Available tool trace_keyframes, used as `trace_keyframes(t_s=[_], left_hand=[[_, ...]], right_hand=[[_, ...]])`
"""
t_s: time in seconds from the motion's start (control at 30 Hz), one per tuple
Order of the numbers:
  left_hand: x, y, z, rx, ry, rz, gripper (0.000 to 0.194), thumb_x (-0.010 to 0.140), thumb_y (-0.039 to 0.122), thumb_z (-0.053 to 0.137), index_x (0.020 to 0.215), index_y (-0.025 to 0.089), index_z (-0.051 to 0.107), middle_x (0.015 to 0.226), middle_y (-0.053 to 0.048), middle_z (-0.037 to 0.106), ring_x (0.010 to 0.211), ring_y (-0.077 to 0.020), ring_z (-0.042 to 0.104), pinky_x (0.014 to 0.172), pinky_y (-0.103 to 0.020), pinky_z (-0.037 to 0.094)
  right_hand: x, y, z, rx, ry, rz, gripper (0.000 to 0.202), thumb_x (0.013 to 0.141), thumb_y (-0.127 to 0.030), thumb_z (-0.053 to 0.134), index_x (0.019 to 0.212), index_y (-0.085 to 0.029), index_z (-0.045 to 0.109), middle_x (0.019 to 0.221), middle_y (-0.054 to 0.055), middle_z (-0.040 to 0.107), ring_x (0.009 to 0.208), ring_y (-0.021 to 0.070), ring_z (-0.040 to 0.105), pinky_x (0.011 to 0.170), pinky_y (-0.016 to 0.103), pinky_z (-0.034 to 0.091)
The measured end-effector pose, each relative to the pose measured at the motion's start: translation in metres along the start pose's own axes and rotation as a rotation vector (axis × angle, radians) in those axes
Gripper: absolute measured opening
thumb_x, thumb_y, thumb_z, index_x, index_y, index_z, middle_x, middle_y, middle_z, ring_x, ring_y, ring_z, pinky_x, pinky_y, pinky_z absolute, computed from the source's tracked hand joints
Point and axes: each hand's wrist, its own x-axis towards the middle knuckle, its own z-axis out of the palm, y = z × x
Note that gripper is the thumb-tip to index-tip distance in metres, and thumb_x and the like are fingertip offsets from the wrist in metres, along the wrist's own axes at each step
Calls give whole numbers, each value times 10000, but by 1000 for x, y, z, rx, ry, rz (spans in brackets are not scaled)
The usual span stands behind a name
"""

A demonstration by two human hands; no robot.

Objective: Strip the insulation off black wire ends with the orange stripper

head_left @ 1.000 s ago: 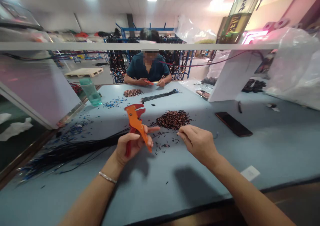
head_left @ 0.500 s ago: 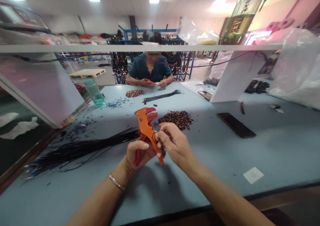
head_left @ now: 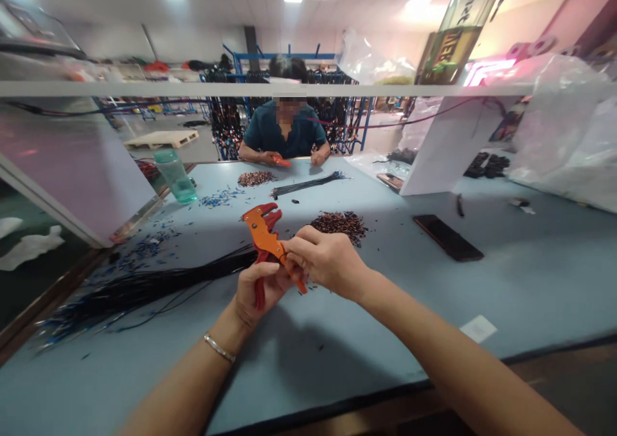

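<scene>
1. Head view, background: beyond a white shelf (head_left: pixel 193 89), a person in a dark teal shirt (head_left: pixel 268 129) sits across a blue-grey table (head_left: pixel 530 281).
2. Head view, hands: the left hand (head_left: pixel 255 289) is curled around orange-and-red pliers (head_left: pixel 263 229), raised above the table, head up. The right hand (head_left: pixel 332 259) meets it at the orange handle, thumb and forefinger pinching a thin dark wire (head_left: pixel 284 260), mostly hidden.
3. Head view, nearby: a black wire bundle (head_left: pixel 159 286) lies left; dark clippings (head_left: pixel 344 222) lie behind the right hand.
</scene>
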Motion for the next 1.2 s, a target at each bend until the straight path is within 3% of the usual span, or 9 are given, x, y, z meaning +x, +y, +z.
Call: trace_keyframes(t_s=[0.13,0.3,0.43,0.53,0.63,0.8,1.0,1.1,1.2], left_hand=[[1,7,-3,-39,45,40,227,701,170,625,921,144,678,731,-6,611,652,-141,585,756,-338,538],[3,5,-8,-28,69,1,244,659,165,647,897,121,676,711,-24,601,615,-158,587,710,-358,534],[4,0,-14,4,119,-9,287,632,133,644,914,100,685,895,-127,702,651,-210,637,700,-402,539],[6,2,-21,-6,204,66,261,652,131,624,903,119,695,966,-128,725,680,-198,647,722,-387,551],[7,7,-29,-28,292,149,228,661,139,610,869,131,704,896,-99,734,688,-181,652,739,-360,565],[9,12,-38,-57,377,203,221,639,133,604,837,130,702,832,-84,720,692,-179,661,728,-336,582],[10,11,-38,-67,400,186,225,621,122,600,825,120,695,814,-89,711,683,-189,662,697,-344,591],[9,11,-38,-69,402,177,219,626,123,595,822,120,692,815,-89,707,686,-193,663,696,-349,592],[8,11,-38,-70,408,172,212,639,124,586,824,126,690,819,-88,706,694,-194,663,696,-352,593]], right_hand=[[-2,18,-12,-71,-127,-144,172,932,-246,540,943,-237,712,729,-18,643,556,99,505,502,233,249],[-40,26,-21,80,-87,-12,240,967,-229,496,887,-190,720,721,2,667,600,107,560,560,217,340],[-83,19,-13,142,-78,120,255,977,-206,467,952,-170,718,721,14,662,582,107,551,574,210,374],[-109,10,-1,27,-174,37,326,914,-62,430,1026,-189,708,678,9,630,575,124,528,533,228,331],[-122,6,9,-83,-235,6,366,850,12,431,969,-201,705,866,47,651,610,117,519,526,238,308],[-111,23,19,-218,-305,74,267,856,3,500,908,-174,693,826,51,611,691,140,531,548,243,314],[-90,56,16,-307,-231,241,268,832,17,487,809,-148,697,822,76,602,677,146,509,521,252,260],[-90,40,11,-289,-210,227,344,851,11,441,937,-187,708,867,59,617,692,137,517,534,242,289],[-89,11,13,-150,-257,-5,289,887,-39,475,936,-205,707,850,42,623,684,134,512,546,244,324]])
